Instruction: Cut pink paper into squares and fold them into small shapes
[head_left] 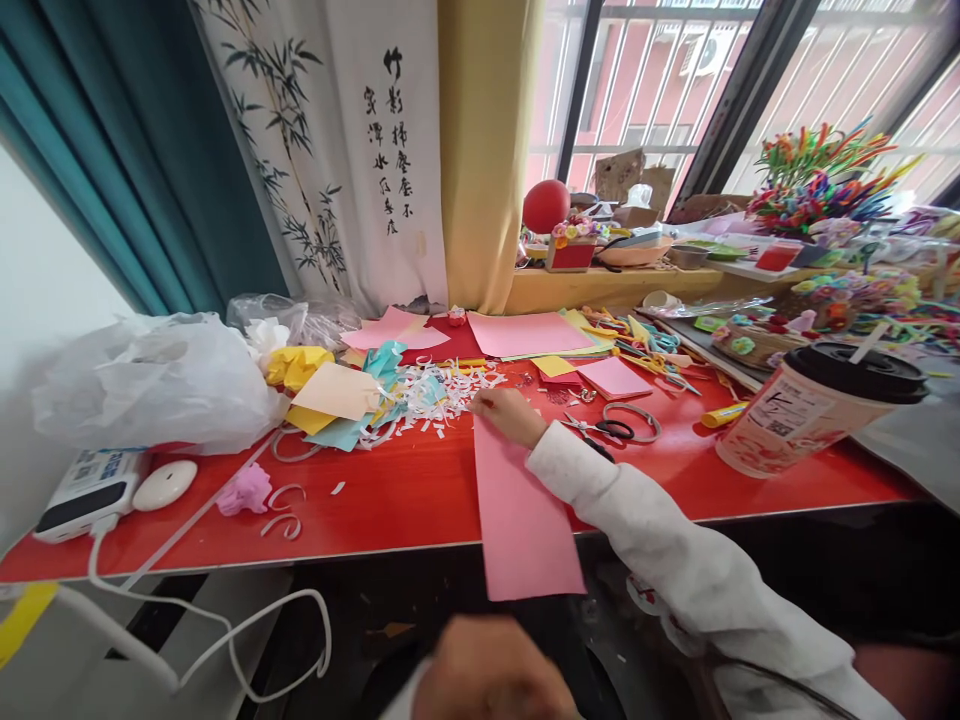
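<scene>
The right hand (510, 415), just right of the centre of the frame, has its fingertips closed on the top edge of a pink paper sheet (517, 520). The sheet lies below the hand in the frame, running down from the fingers across the red tabletop (420, 500) and past its front edge, so that its lower end is beyond the table in the lower centre. The forearm in its white sleeve (675, 540) reaches in from the lower right and overlaps the sheet's right side.

The left hand (491, 675) is a blurred, curled shape at the bottom centre, below the sheet's lower end and apart from it in the frame; whether it grips anything cannot be told.

Just left of the right hand is a heap of white paper shreds (446, 395); to its right lie black-handled scissors (615, 430). A larger pink sheet (525, 333) lies farther up, near the curtain. A lidded paper cup (795, 420) stands at right, and a white plastic bag (157, 385) sits at left above a power bank (86, 495).
</scene>
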